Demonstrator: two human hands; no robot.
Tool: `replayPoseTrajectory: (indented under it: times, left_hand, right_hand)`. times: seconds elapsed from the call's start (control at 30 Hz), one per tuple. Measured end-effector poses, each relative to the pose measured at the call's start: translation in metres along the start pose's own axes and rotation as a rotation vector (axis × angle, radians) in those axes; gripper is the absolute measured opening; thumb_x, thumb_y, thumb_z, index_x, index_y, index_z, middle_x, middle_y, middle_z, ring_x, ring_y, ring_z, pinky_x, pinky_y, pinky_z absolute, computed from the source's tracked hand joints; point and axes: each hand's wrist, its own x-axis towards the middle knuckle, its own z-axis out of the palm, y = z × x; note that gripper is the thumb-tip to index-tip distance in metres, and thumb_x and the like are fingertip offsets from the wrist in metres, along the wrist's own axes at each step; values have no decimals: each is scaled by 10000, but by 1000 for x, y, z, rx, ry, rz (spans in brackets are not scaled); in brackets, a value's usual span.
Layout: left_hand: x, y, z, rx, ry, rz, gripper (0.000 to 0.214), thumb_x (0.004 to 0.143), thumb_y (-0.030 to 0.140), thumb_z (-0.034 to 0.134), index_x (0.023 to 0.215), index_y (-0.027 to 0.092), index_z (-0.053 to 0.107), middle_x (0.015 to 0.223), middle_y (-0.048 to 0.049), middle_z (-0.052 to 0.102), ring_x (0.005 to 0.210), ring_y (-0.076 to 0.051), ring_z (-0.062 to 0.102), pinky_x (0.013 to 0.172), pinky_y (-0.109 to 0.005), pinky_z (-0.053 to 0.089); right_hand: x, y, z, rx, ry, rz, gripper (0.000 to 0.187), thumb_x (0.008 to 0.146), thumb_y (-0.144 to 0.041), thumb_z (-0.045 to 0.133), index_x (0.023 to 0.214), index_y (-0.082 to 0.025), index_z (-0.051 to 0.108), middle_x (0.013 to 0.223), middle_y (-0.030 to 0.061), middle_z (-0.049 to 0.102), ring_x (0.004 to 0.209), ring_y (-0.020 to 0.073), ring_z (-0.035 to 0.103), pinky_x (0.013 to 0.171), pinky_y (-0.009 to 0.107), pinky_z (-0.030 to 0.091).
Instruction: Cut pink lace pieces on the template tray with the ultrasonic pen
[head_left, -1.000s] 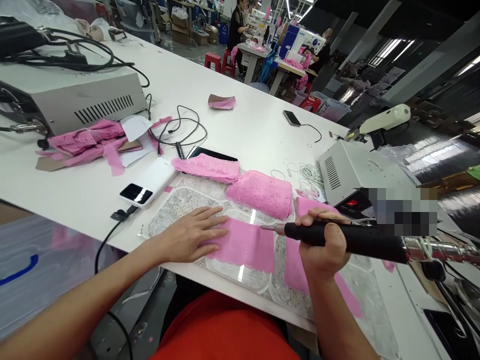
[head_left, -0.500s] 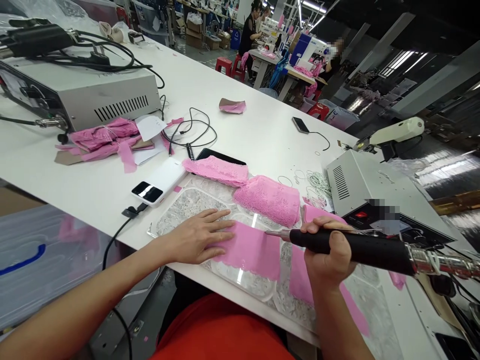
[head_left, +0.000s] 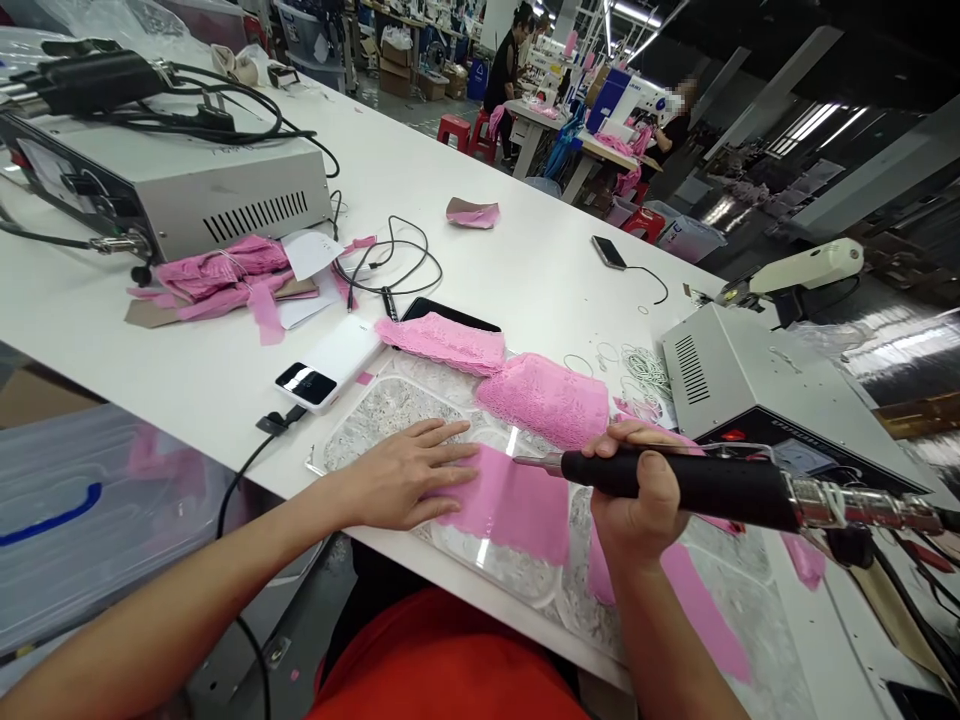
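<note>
My left hand (head_left: 409, 472) lies flat with spread fingers, its fingertips pressing the left side of a pink fabric piece (head_left: 529, 505). That piece rests on a clear patterned plastic mat (head_left: 367, 405). My right hand (head_left: 637, 490) is wrapped round a black handheld tool (head_left: 682, 485) with a slim metal tip and a metal rear end. The tool lies nearly level, pointing left, and its tip is at the upper edge of the fabric, seemingly touching it. Behind the piece are two bundles of pink lace, a right one (head_left: 547, 400) and a left one (head_left: 442, 342).
A grey control box (head_left: 780, 360) stands at the right, another (head_left: 232, 200) at the left with a similar black tool (head_left: 101, 82) on top. A white power bank (head_left: 330, 365), cables (head_left: 401, 250), a phone (head_left: 608, 252) and pink scraps (head_left: 472, 213) lie on the table. People sit at sewing machines beyond.
The tool's tip has moved left along the fabric's upper edge, my right hand moving with it. My left hand stays on the fabric. The view has shifted slightly.
</note>
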Motion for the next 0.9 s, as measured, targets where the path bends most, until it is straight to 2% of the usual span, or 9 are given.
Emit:
replayPoseTrajectory:
  times: [0.23,0.4,0.53,0.7,0.9]
  left_hand:
    - [2,0,-1,-26,-14,-5,391,954,428,489,1255,210,611,1376,-61,559,1380,-326,373,1123,-489,329]
    - [-5,8,-17,-76,94,-28,349,973,363,476,1237,183,616,1353,-79,579,1373,-295,394,1092,-462,391]
    - [-22,19,-26,-85,163,-58,297,966,292,491,1200,168,624,1286,-93,629,1333,-282,452,1066,-453,425]
    - [-43,26,-15,-63,141,-42,296,966,298,491,1202,169,616,1307,-90,615,1337,-286,447,1077,-454,409]
    - [-49,26,-8,-76,155,-50,306,958,306,505,1220,186,609,1319,-71,608,1346,-281,437,1094,-449,381]
  right_hand:
    - [0,1,2,-19,14,6,70,743,-258,600,761,-191,601,760,2,596,571,119,549,540,307,506]
    - [0,-3,9,10,60,19,119,721,-291,594,765,-183,616,755,3,581,569,111,533,533,298,506]
    - [-5,-5,20,70,31,105,123,723,-301,604,776,-192,622,773,-4,582,579,106,539,553,296,517]
    - [-14,0,35,112,-37,139,114,724,-292,634,793,-202,618,797,-6,598,583,103,546,548,284,511]
    - [-18,4,41,91,-87,123,106,739,-285,622,796,-195,626,789,-3,597,592,109,547,558,297,518]
